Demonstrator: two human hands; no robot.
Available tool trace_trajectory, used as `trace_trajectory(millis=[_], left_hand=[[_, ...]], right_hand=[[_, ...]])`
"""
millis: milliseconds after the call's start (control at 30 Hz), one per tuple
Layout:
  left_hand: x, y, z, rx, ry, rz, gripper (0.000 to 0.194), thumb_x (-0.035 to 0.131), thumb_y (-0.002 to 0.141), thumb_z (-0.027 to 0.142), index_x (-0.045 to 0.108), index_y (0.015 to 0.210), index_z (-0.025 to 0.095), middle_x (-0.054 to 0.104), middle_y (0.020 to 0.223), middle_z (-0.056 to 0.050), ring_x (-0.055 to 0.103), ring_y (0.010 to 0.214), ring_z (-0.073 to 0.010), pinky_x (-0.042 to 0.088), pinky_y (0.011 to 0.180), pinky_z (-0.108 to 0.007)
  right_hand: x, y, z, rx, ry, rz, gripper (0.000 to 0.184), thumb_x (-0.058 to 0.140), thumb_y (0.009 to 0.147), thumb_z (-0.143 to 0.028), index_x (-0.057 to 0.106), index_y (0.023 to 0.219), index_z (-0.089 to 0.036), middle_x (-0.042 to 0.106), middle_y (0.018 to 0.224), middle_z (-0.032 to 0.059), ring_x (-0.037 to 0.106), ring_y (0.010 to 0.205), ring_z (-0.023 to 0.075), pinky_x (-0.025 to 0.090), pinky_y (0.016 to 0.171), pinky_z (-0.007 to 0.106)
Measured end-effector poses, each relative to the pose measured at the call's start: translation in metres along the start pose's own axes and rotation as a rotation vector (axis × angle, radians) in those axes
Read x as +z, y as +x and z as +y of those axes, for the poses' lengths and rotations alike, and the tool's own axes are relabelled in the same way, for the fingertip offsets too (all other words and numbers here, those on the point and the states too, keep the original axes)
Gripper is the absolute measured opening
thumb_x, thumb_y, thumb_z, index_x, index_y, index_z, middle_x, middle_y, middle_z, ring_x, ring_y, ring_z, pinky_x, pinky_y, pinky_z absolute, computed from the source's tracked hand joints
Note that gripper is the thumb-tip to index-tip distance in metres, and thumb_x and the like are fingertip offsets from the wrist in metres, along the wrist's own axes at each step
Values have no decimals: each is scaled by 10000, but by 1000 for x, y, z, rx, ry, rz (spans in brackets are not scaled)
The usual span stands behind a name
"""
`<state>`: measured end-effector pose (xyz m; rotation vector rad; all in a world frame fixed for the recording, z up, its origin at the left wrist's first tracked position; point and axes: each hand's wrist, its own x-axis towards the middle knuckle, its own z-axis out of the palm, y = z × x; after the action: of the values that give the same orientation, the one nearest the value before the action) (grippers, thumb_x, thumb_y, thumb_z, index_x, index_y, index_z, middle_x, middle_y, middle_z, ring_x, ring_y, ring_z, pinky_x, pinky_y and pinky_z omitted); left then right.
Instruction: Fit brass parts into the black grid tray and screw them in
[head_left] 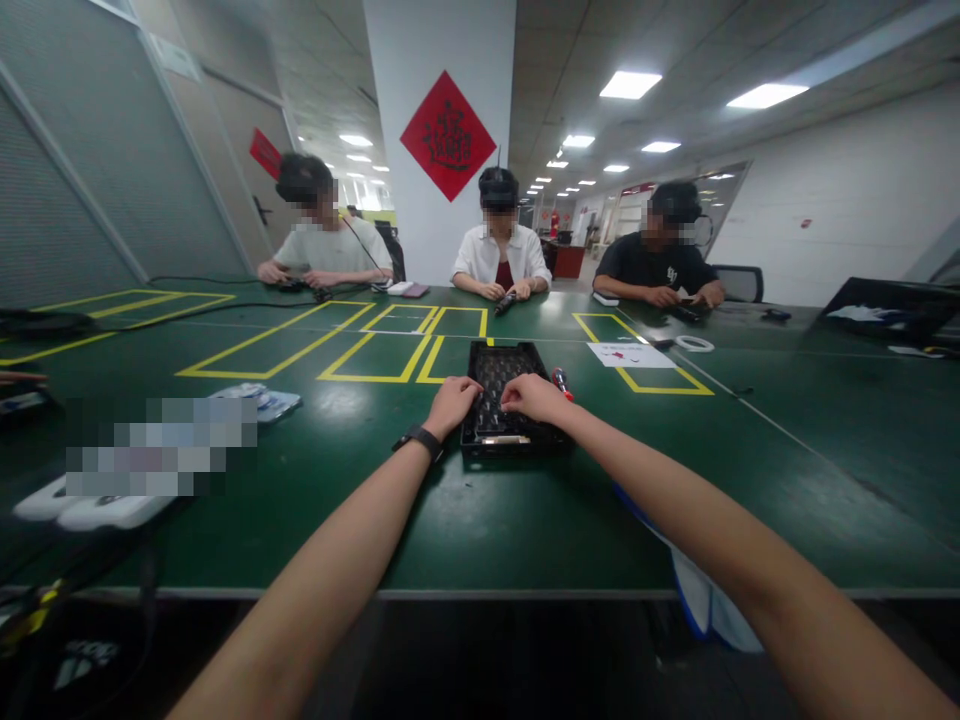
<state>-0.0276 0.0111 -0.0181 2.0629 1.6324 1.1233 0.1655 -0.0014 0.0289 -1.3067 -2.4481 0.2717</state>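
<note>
A black box-like tray (500, 448) with a grid of small compartments lies on the green table in front of me. At its left rim is my left hand (452, 404), its fingers curled against the edge, with a dark band on the wrist. My right hand (537, 398) is over the right part of the tray, thumb and fingertips pinched together low over the compartments. Whatever may be between those fingertips is too small to make out. Just beyond the right hand lies a screwdriver (561, 383) with a red and dark handle, partly hidden by that hand.
Yellow tape (367, 378) marks rectangles on the green table (337, 520). White devices (120, 508), partly blurred out, lie at the left. A printed sheet (630, 355) and a white ring (694, 343) are at the right. Blue-edged cloth (712, 600) hangs at the front edge. Three people sit opposite.
</note>
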Motion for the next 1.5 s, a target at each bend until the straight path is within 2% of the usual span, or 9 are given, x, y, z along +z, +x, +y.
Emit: trace_trajectory(millis=[133, 200, 333, 433, 667, 867, 1500], left_hand=[[0, -1, -1, 6, -2, 0, 309, 401, 766, 257, 697, 811, 180, 666, 926, -48, 533, 969, -189, 397, 883, -300], [0, -1, -1, 0, -4, 0, 306, 401, 768, 257, 696, 810, 187, 665, 928, -46, 524, 983, -191, 390, 897, -305], [-2, -1, 1, -13, -8, -16, 306, 397, 774, 260, 694, 806, 195, 665, 949, -37, 506, 1016, -193, 374, 924, -307], [-3, -2, 2, -14, -11, -23, 303, 401, 774, 268, 692, 804, 191, 666, 949, -37, 499, 1021, -195, 374, 923, -307], [-1, -1, 0, -3, -16, -13, 305, 397, 784, 274, 690, 801, 192, 669, 943, -35, 506, 994, -194, 371, 914, -311], [-2, -2, 3, -5, -11, -14, 306, 398, 786, 271, 692, 802, 186, 668, 943, -39, 513, 990, -191, 376, 912, -304], [-4, -4, 4, -10, -26, -15, 294, 408, 786, 272, 691, 799, 192, 669, 948, -37, 510, 1003, -191, 376, 920, -305]], right_hand=[[8, -1, -6, -4, 12, -14, 111, 674, 699, -247, 690, 759, -155, 656, 735, 36, 554, 659, 107, 373, 603, 204], [7, -4, -13, -38, 94, -33, 134, 636, 731, -245, 689, 784, -135, 655, 733, 37, 553, 658, 99, 383, 617, 199], [5, -12, -32, -139, 352, -158, 221, 594, 751, -284, 687, 812, -93, 642, 697, 31, 524, 613, 93, 389, 597, 203], [7, -14, -41, -159, 413, -218, 250, 587, 744, -301, 688, 821, -86, 639, 699, 28, 506, 602, 91, 388, 590, 209], [14, -16, -35, -135, 395, -248, 216, 574, 734, -267, 688, 802, -97, 652, 728, 33, 534, 632, 97, 404, 630, 203], [14, -17, -33, -125, 386, -269, 216, 571, 724, -268, 684, 785, -94, 630, 663, 19, 510, 579, 89, 391, 582, 195], [11, -21, -37, -121, 396, -215, 213, 608, 700, -277, 695, 787, -103, 649, 719, 33, 536, 631, 100, 397, 613, 204]])
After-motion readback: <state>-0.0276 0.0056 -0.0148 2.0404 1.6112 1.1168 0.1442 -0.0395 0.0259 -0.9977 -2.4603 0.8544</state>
